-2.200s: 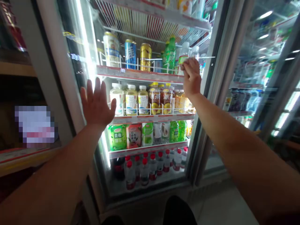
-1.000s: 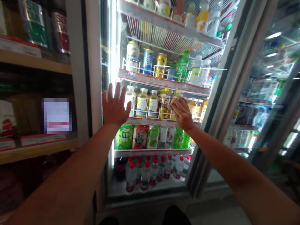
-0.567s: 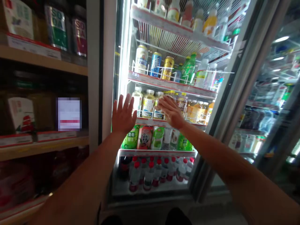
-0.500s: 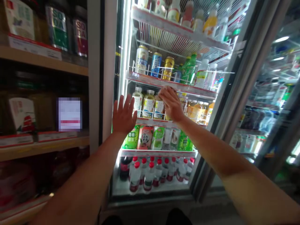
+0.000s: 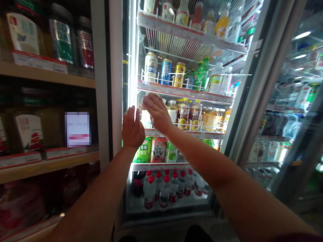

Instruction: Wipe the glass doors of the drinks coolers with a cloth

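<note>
My left hand (image 5: 133,129) is raised at the left edge of a lit drinks fridge, its fingers stretched upward and nothing visible in them. Close to it on the right, my right hand (image 5: 157,112) is in front of the left end of the bottle row, its fingers extended to the left and close together. Its palm side is hidden, and I cannot tell whether it touches anything. It covers part of the white-capped bottles; one pale bottle (image 5: 172,111) shows to its right. Beside that are yellow-capped brown bottles (image 5: 184,112).
Above stand a blue can (image 5: 166,71), a gold can (image 5: 179,74) and green bottles (image 5: 202,74). Below are green and pink cartons (image 5: 158,150) and red-capped bottles (image 5: 165,193). A wooden shelf (image 5: 80,80) is on the left; a metal door frame (image 5: 271,67) rises at right.
My right hand has moved left along the bottle row, close to my left hand, uncovering the yellow-capped bottles. The left hand stays near the fridge edge, its fingers now closer together.
</note>
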`<state>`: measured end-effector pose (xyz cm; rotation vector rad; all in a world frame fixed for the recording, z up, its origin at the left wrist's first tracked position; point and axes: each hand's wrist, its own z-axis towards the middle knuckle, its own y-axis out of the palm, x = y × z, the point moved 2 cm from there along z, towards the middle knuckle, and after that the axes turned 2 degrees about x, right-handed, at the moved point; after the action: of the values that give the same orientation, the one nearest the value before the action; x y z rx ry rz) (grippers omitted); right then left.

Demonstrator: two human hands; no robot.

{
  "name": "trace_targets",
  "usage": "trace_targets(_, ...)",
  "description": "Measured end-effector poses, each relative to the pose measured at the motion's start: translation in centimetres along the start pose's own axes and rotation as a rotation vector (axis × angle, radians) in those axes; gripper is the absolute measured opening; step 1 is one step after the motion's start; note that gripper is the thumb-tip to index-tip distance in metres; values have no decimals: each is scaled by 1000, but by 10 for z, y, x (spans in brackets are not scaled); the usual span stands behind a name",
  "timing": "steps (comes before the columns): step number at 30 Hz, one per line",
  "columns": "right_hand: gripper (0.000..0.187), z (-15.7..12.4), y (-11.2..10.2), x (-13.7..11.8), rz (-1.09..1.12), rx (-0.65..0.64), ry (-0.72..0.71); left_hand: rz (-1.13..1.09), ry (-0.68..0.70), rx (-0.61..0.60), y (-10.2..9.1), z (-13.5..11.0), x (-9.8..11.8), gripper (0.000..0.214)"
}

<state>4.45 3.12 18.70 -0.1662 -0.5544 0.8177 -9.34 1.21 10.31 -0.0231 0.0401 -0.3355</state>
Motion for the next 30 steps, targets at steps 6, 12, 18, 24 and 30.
trace_targets(6, 40, -53, -1, -1, 79, -138, -221, -11, -10, 1, 3, -3, -6, 61)
trace_targets(12, 47, -116, -34, 30, 37, 13, -109, 15, 110, 36, -1, -3, -3, 72)
trace_targets(18, 48, -161, -62, 61, 42, 18, -98, -28, 86, 23, 0, -2, -5, 71)
trace_targets(24, 43, -198, -88, 90, -68, 102, 38, -42, -27, -42, -1, -1, -4, 69)
trace_targets(30, 39, -218, -128, 133, -74, -10, 80, -77, -52, -31, -1, 0, -2, 61)
